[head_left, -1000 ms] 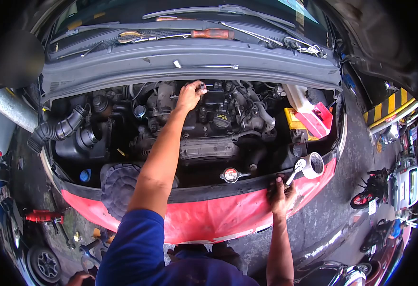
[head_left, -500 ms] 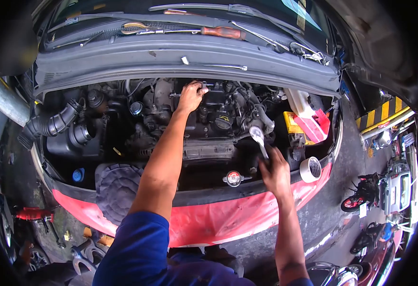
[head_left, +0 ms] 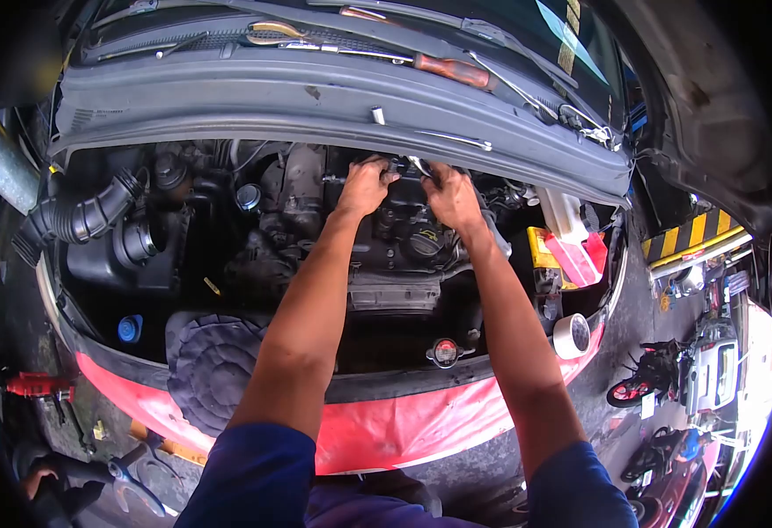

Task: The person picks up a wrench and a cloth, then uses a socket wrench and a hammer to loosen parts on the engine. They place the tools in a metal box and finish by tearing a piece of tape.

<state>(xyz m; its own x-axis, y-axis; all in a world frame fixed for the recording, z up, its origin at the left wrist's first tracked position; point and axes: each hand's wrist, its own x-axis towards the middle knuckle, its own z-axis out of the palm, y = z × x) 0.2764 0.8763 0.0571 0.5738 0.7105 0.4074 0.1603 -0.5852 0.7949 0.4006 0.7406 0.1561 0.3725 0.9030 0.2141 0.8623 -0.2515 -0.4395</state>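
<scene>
Holding silver tool [head_left: 418, 165] in R hand [head_left: 455, 201], beyond oil cap [head_left: 424, 243], w/ grip wrapped round it; partly hidden by that hand. Reaching L hand [head_left: 366, 188] to engine [head_left: 395, 293], beyond & left of oil cap, nr tool; can't tell if holding anything w/ that grip. Can see, on wearer's side of oil cap, radiator cap [head_left: 445, 353] slightly to R, tape roll [head_left: 562, 339] farther R, blue cap [head_left: 129, 328] well L. Can also see corrugated hose [head_left: 87, 211] well L of oil cap & reddish-handled screwdriver [head_left: 452, 70] well beyond, slightly R.
</scene>
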